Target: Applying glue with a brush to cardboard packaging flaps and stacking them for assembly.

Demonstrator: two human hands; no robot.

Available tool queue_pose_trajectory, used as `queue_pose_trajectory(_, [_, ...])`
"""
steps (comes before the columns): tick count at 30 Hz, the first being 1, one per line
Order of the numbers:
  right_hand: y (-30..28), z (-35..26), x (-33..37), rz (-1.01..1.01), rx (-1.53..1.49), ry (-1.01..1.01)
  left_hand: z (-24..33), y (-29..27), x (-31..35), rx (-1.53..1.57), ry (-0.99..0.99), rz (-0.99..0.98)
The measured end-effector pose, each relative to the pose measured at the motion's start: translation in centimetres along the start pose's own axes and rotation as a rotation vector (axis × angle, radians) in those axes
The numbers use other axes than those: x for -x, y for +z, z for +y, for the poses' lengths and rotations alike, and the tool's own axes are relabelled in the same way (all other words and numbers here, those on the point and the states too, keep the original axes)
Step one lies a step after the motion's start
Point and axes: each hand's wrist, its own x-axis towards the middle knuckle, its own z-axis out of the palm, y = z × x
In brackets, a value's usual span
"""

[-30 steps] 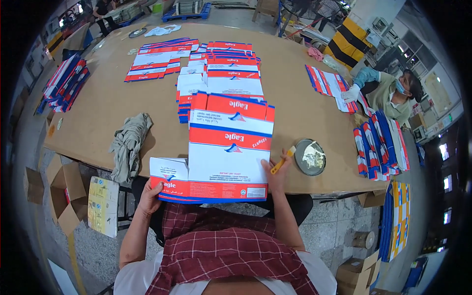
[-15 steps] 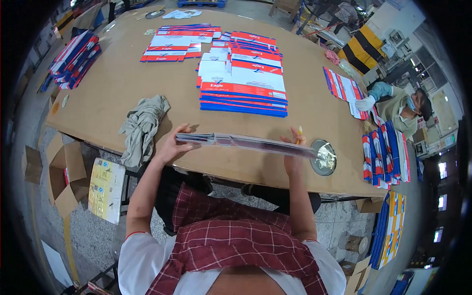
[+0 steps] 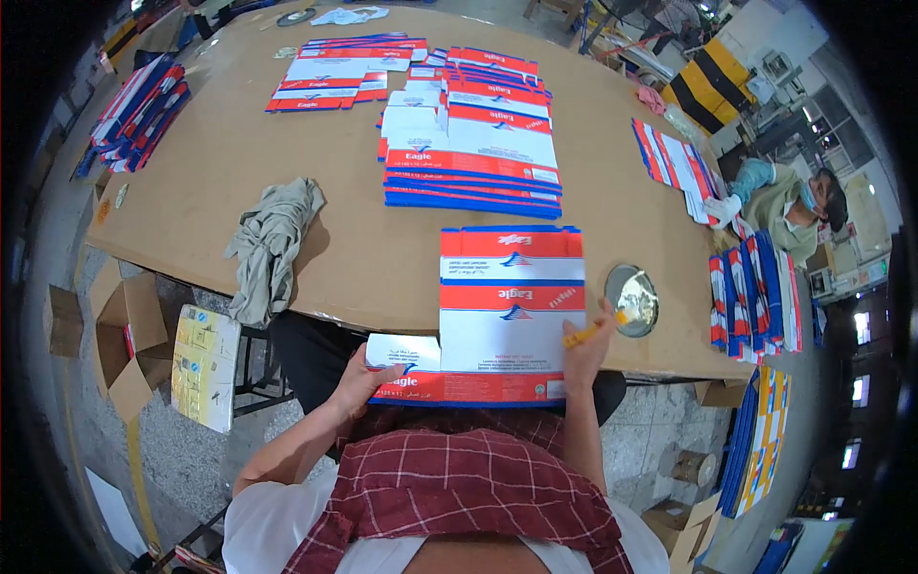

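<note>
A flat printed carton blank (image 3: 512,330), red, white and blue, lies face up at the table's near edge and overhangs it toward me. My left hand (image 3: 357,381) grips its white-and-red left flap, thumb on top and fingers underneath. Beside the blank's right edge, my right hand (image 3: 587,352) is closed around a slim yellow tool (image 3: 581,335), whose exact kind I cannot make out. Just beyond that hand sits a round shallow dish (image 3: 632,300) with shiny, pale yellowish contents.
Past the blank lies a tall stack of similar cartons (image 3: 473,143), with another pile (image 3: 335,72) behind it. A crumpled grey-green cloth (image 3: 275,251) is at the left. On the right, a co-worker's gloved hand (image 3: 722,209) touches cartons near a standing bundle (image 3: 755,297).
The carton, held edge-on before, now lies flat with its printed face up, nearer to me. My left hand came down to its flap; my right hand now grips the yellow tool beside it.
</note>
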Motion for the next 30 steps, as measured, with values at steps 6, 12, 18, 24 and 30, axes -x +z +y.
queue_pose_trajectory(6, [4.4, 1.9, -4.0, -0.137, 0.126, 0.03, 1.9, -0.5, -4.7, 0.005, -0.04, -0.08])
queue_pose_trajectory(12, [6.8, 1.4, -3.7, -0.172, 0.163, -0.173, 2.1, -0.6, -8.8, -0.088, 0.015, 0.106])
queue_pose_trajectory(18, [5.4, 1.1, 3.1, -0.571, 0.205, -0.713, 2.7, 0.3, -8.8, -0.154, 0.14, 0.158])
queue_pose_trajectory(24, [6.9, 1.9, 0.6, -0.503, 0.063, -0.715, 4.1, 0.1, -11.8, -0.208, 0.231, 0.135])
queue_pose_trajectory(30, [8.6, 2.8, -1.5, -0.443, -0.06, -0.788, 6.3, -0.2, -13.9, -0.46, 0.257, 0.095])
